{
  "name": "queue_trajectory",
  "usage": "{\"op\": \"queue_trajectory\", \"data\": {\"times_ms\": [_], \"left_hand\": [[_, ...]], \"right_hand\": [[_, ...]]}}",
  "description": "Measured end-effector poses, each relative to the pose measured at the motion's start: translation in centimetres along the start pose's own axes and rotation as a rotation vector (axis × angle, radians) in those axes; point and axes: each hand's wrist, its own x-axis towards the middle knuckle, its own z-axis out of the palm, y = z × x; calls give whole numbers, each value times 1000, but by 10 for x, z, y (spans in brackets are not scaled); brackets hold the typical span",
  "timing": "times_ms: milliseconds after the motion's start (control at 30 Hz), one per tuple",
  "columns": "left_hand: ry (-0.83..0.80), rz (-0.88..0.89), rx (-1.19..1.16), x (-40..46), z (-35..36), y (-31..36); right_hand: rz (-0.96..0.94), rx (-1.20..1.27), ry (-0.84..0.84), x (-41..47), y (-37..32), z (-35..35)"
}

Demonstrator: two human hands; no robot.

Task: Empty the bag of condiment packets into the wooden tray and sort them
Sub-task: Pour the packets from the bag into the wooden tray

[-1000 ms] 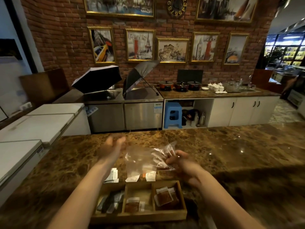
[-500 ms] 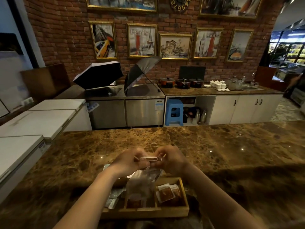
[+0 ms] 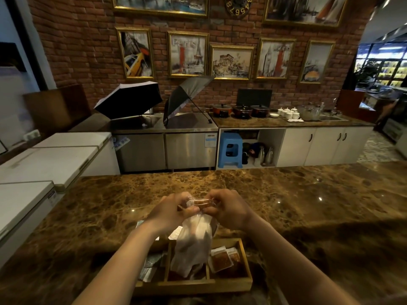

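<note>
A clear plastic bag hangs upright over the wooden tray, which has three compartments. My left hand and my right hand both pinch the bag's top edge, close together. Pale packets show through the bag. Orange-brown packets lie in the tray's right compartment, dark and silvery packets in the left one. The bag hides most of the middle compartment. A white packet lies on the counter behind the tray, partly hidden by my left wrist.
The tray sits on a brown marble counter that stretches wide to both sides. White chest freezers stand at the left. Beyond the counter are steel cabinets, two open umbrellas, a blue stool and a back counter with pots.
My left hand came in from the open air and took the bag's top beside my right hand. The bag swung from sideways to hanging straight down over the tray.
</note>
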Motion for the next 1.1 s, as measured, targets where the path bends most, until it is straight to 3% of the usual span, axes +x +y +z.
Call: {"op": "queue_trajectory", "data": {"times_ms": [267, 533, 833, 1100], "left_hand": [[123, 90, -105, 9, -6, 22], [74, 182, -218, 16, 15, 36], [-9, 110, -161, 20, 43, 45], [10, 32, -215, 22, 43, 47]], "right_hand": [[-53, 30, 101, 2, -2, -28], [63, -68, 42, -14, 2, -59], [192, -73, -93, -30, 30, -62], [168, -61, -39, -28, 38, -66]]}}
